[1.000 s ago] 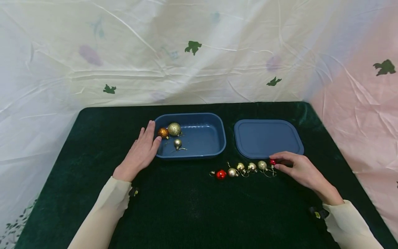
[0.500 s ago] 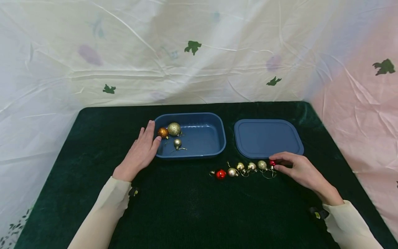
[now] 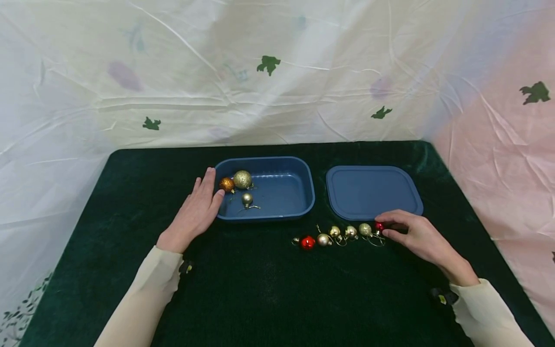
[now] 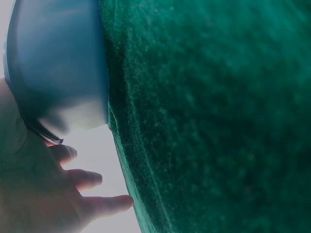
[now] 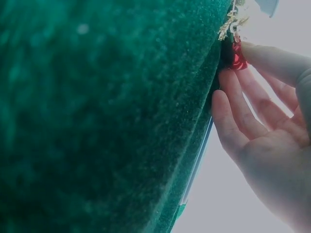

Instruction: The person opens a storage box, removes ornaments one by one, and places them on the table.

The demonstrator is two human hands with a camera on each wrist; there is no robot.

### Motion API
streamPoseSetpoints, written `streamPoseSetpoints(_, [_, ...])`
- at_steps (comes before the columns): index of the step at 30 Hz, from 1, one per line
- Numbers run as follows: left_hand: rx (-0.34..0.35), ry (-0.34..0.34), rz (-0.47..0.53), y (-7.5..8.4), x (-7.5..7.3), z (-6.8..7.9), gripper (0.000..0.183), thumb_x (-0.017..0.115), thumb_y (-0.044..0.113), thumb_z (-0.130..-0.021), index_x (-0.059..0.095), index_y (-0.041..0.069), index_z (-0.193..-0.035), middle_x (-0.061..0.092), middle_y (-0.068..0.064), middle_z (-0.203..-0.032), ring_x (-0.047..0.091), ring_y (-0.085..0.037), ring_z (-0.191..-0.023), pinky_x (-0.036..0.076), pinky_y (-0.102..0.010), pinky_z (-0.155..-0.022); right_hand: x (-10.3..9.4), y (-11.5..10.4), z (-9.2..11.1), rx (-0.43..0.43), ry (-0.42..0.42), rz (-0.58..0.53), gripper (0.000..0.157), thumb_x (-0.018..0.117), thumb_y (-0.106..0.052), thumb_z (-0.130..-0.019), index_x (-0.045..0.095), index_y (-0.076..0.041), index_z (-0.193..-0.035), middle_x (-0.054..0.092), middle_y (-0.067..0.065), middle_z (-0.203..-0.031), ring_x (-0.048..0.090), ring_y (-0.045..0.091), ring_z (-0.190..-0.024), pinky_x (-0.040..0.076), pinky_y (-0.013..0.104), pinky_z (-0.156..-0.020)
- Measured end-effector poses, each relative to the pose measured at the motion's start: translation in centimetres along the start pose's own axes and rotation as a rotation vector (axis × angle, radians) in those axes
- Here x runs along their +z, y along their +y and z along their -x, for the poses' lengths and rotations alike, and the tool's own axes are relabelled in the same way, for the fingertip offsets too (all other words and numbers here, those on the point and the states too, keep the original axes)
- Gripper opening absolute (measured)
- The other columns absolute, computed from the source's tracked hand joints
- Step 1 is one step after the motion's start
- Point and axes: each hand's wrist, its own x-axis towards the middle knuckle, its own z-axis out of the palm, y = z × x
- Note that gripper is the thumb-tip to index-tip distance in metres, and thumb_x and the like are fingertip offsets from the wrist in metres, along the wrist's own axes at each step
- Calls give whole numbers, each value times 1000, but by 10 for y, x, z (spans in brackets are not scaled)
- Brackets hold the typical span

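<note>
My left hand rests with straight fingers against the left end of a blue plastic box. Inside the box lie an orange glitter bauble, a gold glitter bauble and a smaller gold bauble. Between thumb and fingers, my right hand pinches a small red bauble at the right end of a row of baubles. The right wrist view shows that red bauble at the fingertips, close to the cloth. In the left wrist view the box wall stands beside my palm.
The blue lid lies flat right of the box. In front of it runs the row: a brighter red bauble, a pale gold bauble and several more gold ones with string loops. Dark green cloth covers the table; printed curtains hang behind.
</note>
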Motion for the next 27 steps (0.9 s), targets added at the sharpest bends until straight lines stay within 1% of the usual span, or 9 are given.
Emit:
streamPoseSetpoints(6, [1, 2, -3, 0, -1, 0, 74, 23, 49, -111, -13, 14, -165, -10, -13, -173, -3, -45, -156, 9, -70, -120, -3, -2, -1, 0, 4, 14, 32, 74, -8, -96, 72, -19, -126, 70, -1, -124, 61, 1, -111, 52, 14, -89])
streamPoseSetpoints(11, [2, 2, -6, -1, -1, 1, 74, 23, 50, -111, -13, 15, -165, -10, -13, -173, -3, -45, -156, 10, -70, -120, -7, -9, -2, 4, 34, 26, 27, 71, -14, -99, 73, -20, -126, 71, -3, -123, 60, 0, -112, 47, 11, -90])
streamPoseSetpoints(16, [3, 3, -1, -1, -1, 1, 74, 23, 50, -111, -13, 15, -165, -10, -13, -173, -2, -45, -156, 10, -70, -120, -11, -20, -4, 29, 81, 0, 24, 66, -18, -103, 74, -18, -126, 72, -3, -121, 59, -4, -110, 45, 9, -90])
streamPoseSetpoints(21, [5, 5, 6, -2, -1, 1, 74, 23, 51, -111, -12, 15, -165, -10, -12, -173, -3, -45, -156, 10, -70, -120, -11, -35, -8, 32, 145, -37, 22, 64, -16, -105, 75, -17, -124, 73, -4, -120, 58, -6, -111, 45, 10, -91])
streamPoseSetpoints(23, [4, 5, 8, -1, -1, 1, 74, 23, 51, -111, -12, 15, -166, -10, -12, -173, -3, -44, -157, 10, -71, -120, -11, -42, -10, 28, 176, -62, 22, 63, -14, -104, 76, -17, -122, 73, -6, -119, 59, -6, -110, 44, 9, -91])
streamPoseSetpoints(27, [6, 3, 7, 0, 0, 0, 74, 22, 51, -111, -12, 15, -166, -10, -12, -173, -2, -44, -157, 10, -71, -120, -9, -55, -16, 11, 233, -112, 23, 64, -11, -104, 77, -24, -117, 73, -9, -116, 61, -4, -108, 43, 5, -90])
